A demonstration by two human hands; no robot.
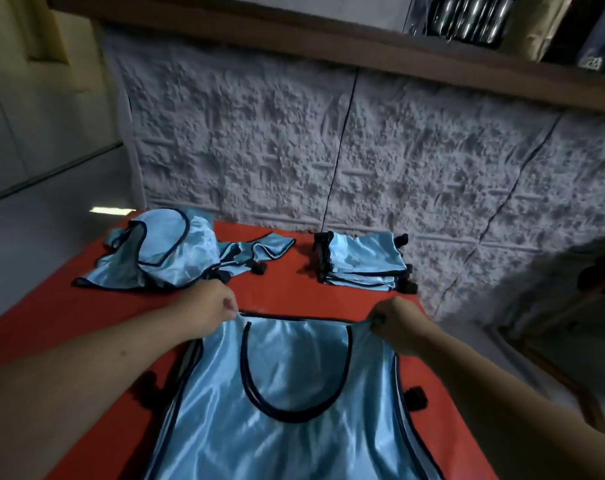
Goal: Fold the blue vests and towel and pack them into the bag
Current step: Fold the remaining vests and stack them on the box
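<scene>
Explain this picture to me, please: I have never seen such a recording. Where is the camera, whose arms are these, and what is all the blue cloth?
There is no machine here. A person wears one wide-angle camera on the head, looking forward and down, so the arms are the person's own. The left hand and the right hand each pinch a shoulder strap of a shiny blue vest spread flat on the red table. At the far left lies a loose heap of unfolded vests; at the far right, a neat stack of folded vests. No bag or towel is recognisable in this view.
</scene>
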